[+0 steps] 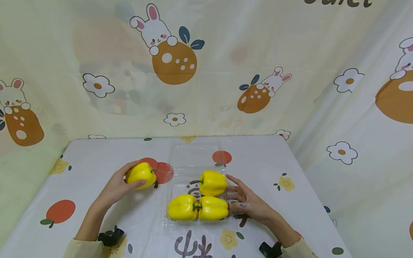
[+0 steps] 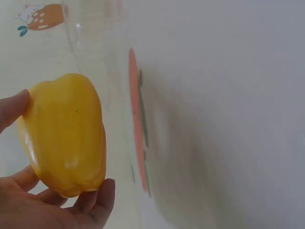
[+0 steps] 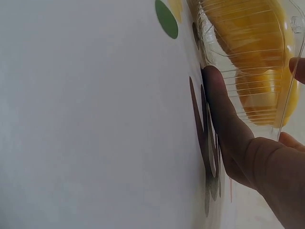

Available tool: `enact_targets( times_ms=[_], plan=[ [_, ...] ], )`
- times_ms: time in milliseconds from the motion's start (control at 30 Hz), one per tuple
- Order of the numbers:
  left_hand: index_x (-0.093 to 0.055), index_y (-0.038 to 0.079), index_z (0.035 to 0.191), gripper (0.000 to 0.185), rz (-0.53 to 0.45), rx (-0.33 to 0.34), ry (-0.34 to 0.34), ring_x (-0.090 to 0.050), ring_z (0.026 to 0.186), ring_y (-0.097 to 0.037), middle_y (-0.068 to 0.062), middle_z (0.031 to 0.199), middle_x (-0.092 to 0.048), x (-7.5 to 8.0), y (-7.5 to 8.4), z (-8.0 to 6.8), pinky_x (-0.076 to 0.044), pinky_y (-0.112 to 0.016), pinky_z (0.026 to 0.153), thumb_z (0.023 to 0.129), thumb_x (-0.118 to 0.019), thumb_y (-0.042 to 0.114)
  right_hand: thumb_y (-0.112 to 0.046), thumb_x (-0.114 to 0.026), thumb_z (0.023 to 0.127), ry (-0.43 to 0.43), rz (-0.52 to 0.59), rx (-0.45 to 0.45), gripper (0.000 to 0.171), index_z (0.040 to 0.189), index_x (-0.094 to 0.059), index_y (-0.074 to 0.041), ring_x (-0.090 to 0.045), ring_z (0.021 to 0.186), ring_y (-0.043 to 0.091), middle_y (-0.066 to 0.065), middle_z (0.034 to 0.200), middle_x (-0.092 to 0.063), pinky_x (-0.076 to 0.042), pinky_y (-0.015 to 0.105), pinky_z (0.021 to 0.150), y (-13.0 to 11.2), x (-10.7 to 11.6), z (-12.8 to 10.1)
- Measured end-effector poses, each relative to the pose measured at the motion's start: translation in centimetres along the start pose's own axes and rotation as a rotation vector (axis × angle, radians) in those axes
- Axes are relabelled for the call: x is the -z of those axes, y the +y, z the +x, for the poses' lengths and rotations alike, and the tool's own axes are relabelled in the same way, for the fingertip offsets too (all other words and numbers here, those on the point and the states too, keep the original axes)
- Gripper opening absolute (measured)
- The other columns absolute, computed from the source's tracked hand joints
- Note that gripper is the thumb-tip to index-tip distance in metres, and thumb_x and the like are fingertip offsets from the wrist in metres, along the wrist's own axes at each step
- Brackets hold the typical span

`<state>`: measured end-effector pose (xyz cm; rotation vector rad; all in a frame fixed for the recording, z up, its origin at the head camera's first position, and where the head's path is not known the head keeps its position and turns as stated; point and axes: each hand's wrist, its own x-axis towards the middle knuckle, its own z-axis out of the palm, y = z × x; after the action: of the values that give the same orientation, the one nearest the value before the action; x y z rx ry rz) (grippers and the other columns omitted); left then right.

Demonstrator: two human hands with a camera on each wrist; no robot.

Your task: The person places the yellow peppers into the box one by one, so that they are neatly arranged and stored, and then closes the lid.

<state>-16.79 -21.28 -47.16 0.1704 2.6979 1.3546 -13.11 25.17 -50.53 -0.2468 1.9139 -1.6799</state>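
Observation:
My left hand (image 1: 124, 181) holds a yellow bell pepper (image 1: 141, 175) above the table, left of a clear plastic clamshell box (image 1: 169, 224). In the left wrist view the thumb and fingers are around this bell pepper (image 2: 66, 136). Three more yellow bell peppers lie in the box: one at the back right (image 1: 213, 183), one at the front left (image 1: 182, 208) and one at the front right (image 1: 213, 208). My right hand (image 1: 253, 204) grips the box's right side. In the right wrist view, its fingers (image 3: 224, 100) lie against the ribbed clear wall (image 3: 257, 81).
The clear lid (image 1: 195, 156) of the box lies open toward the back. A white cloth (image 1: 106, 154) printed with fruit and flowers covers the table. Behind it hangs a rabbit-print curtain (image 1: 219, 43). Black wrist devices (image 1: 110, 237) sit at both wrists.

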Motion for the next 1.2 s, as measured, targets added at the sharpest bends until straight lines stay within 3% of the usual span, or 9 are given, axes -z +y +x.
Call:
enact_targets(
  times_ms=[733,1200],
  plan=[
    [-0.052,0.019,0.153,0.069,-0.072,-0.107,-0.033,-0.051,0.117,-0.029,-0.011,0.146,-0.059,-0.9,2.8,-0.4,-0.045,-0.035,0.09,0.093,-0.082,0.03,-0.008,-0.076,0.09,0.01,0.008,-0.011,0.104,0.169,-0.015,-0.038,-0.048,0.145,0.04,0.025,0.171,-0.026,-0.056,0.051,0.11,0.1,0.0,0.1],
    [-0.052,0.02,0.153,0.071,-0.06,-0.151,-0.071,-0.057,0.12,-0.028,-0.009,0.148,-0.059,-2.5,4.4,-0.8,-0.051,-0.04,0.103,0.09,-0.085,0.027,-0.01,-0.076,0.09,0.01,0.007,-0.002,0.103,0.169,-0.016,-0.04,-0.048,0.145,0.04,0.025,0.171,-0.027,-0.055,0.051,0.111,0.3,0.1,0.2]
  ],
)
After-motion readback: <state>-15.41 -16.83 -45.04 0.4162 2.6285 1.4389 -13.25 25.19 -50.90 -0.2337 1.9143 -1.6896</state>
